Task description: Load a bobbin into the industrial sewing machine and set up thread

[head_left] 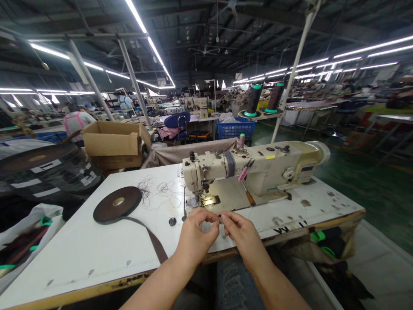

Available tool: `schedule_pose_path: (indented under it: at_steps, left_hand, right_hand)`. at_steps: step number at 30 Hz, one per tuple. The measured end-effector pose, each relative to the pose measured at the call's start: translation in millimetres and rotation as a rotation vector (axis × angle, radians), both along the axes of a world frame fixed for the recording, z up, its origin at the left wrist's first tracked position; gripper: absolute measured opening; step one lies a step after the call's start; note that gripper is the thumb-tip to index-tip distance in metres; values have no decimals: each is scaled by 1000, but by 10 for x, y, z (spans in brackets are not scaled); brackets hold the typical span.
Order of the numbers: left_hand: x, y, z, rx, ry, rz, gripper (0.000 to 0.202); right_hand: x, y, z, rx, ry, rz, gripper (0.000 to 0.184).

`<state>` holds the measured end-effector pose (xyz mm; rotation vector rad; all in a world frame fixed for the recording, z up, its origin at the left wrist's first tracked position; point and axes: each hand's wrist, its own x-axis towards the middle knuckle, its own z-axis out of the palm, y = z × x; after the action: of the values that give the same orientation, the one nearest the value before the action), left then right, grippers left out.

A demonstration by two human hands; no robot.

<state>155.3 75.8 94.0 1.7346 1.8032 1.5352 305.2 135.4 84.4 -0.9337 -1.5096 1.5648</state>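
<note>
My left hand (197, 232) and my right hand (241, 234) meet just in front of the sewing machine (254, 172), fingertips pinched together on a tiny metal piece (220, 218) that I cannot make out. Both hands hover over the near edge of the white table (106, 254). The machine's needle and presser foot (206, 199) lie a short way beyond my fingers. A brown roll of tape (118, 203) lies flat to the left, its loose end (155, 243) running toward the table's front edge.
Loose dark thread (155, 189) lies beside the roll. Two thread cones (264, 100) stand on a rack behind the machine. An open cardboard box (112, 144) sits at the back left, dark stacked material (48, 172) at far left. A person (75, 120) works in the distance.
</note>
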Motion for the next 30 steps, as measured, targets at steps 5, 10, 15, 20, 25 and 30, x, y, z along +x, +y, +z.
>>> schedule_pose_path:
  at_steps: [5,10,15,20,25,30]
  left_hand:
    - [15,34,-21,41,6,17,9]
    - [30,65,-7,30,-64,6,8]
    - [33,74,21,9,-108,-13,9]
    - [21,79,81,0,-134,-20,8]
    - [11,151,207,18,-94,-31,8]
    - [38,288,347,27,-78,-64,7]
  right_hand:
    - [4,-6,-10,3,-2,15,67]
    - [13,-7,-37,10,-1,-7,66]
    - [45,65,-45,27,-1,-82,66]
    - [139,281,-170,171,-86,-181,63]
    - [270,553,-408,437,-271,-347,52]
    - [380,687,-624,457,-369,-377,47]
